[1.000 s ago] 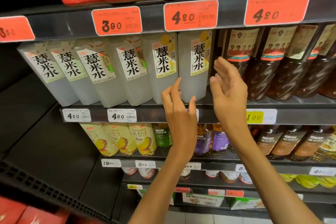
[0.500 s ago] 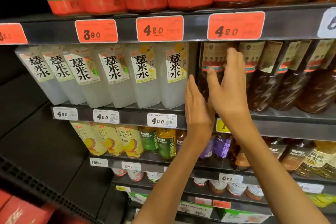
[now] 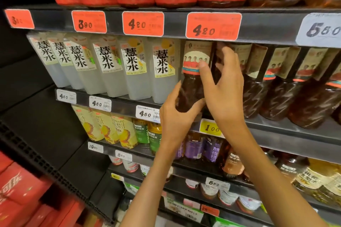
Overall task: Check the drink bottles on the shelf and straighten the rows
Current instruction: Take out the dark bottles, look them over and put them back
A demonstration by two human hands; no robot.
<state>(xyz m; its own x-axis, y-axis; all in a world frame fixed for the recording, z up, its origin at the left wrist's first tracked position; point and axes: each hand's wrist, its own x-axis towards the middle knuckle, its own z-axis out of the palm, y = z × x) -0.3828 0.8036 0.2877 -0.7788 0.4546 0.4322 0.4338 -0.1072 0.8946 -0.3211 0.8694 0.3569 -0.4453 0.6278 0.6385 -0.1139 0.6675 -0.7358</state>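
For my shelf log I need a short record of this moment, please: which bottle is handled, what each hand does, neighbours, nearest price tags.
bottle handled: dark tea bottle, leftmost of the dark row, upright on the shelf
left hand: left hand grips its lower body
right hand: right hand holds its right side, thumb on the label
left neighbour: white bottles with black characters
right neighbour: more dark bottles
tag above: red 4.20 tag
tag below: yellow tag, partly hidden

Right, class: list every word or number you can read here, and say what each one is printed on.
"薏米水": pale bottles
"3.80": red tag
"4.20": red tags
"5.80": white tag
"4.50": small white tags
"1.00": yellow tag
"19.90": lower tag
Dark bottle label: too blurred.
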